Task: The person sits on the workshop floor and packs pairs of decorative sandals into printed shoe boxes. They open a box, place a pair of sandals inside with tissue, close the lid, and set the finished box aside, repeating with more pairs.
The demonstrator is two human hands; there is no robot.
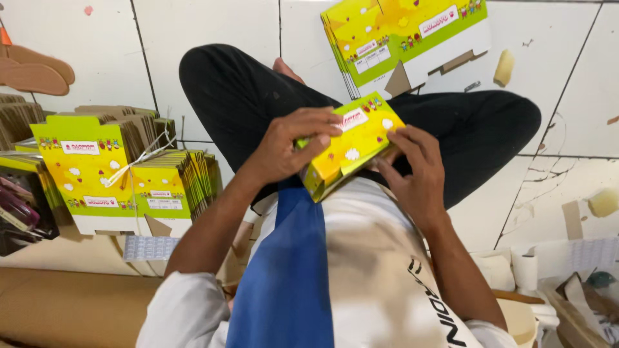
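I sit cross-legged on a tiled floor and hold a small yellow-and-green printed cardboard box (351, 145) over my lap. My left hand (290, 145) grips its left side, with the fingers curled over the top face. My right hand (412, 171) clasps the right end, with the fingertips pressed against the box's edge. The box is tilted, its lower left corner pointing at my chest.
A stack of flat, unfolded boxes (403, 42) of the same print lies on the floor beyond my knees. A tied bundle of flat boxes (126, 174) stands at my left. Brown cardboard (71, 306) lies at lower left; paper scraps and a white roll (525, 267) lie at right.
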